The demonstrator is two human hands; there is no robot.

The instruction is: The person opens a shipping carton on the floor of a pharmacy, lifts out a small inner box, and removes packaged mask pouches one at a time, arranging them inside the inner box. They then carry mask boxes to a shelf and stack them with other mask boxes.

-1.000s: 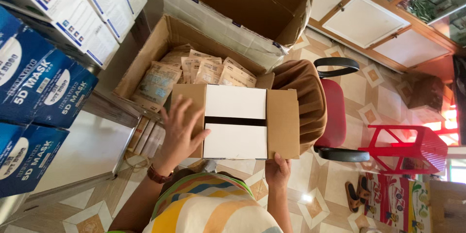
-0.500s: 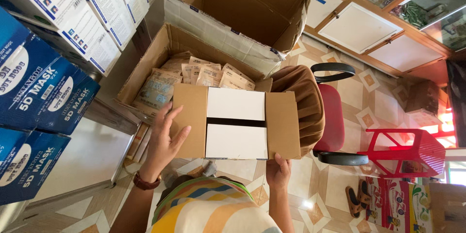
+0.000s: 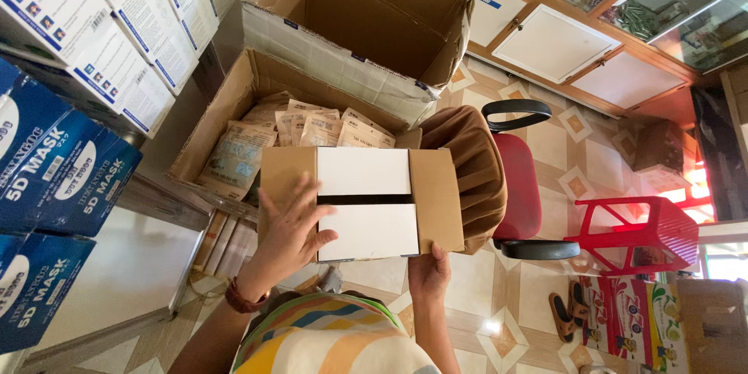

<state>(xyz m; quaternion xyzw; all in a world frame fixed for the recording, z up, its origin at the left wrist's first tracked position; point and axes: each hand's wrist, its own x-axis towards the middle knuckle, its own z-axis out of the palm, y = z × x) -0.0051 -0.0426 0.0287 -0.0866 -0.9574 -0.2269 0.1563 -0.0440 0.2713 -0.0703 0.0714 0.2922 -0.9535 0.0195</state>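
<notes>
Two hands are on the small carton [image 3: 362, 202] you hold up in front of you. Your left hand [image 3: 290, 235] lies flat and spread against its brown left flap, fingers wide, thumb reaching onto the lower white flap. Your right hand [image 3: 428, 271] grips the carton's bottom edge from underneath, fingers hidden behind it. The carton's two white flaps are folded in with a dark gap between them, and brown flaps stand out on either side. Just behind it sits an open cardboard box [image 3: 234, 101] filled with flat pale packets [image 3: 312, 128], and beyond that a larger empty carton [image 3: 366, 15] lies open. Blue boxes [image 3: 54, 179] and white boxes [image 3: 101, 23] are stacked to your left. To your right are a brown folded cloth [image 3: 471, 164], a red chair [image 3: 522, 187] and a red plastic stool [image 3: 639, 234] on the tiled floor [image 3: 584, 140].
</notes>
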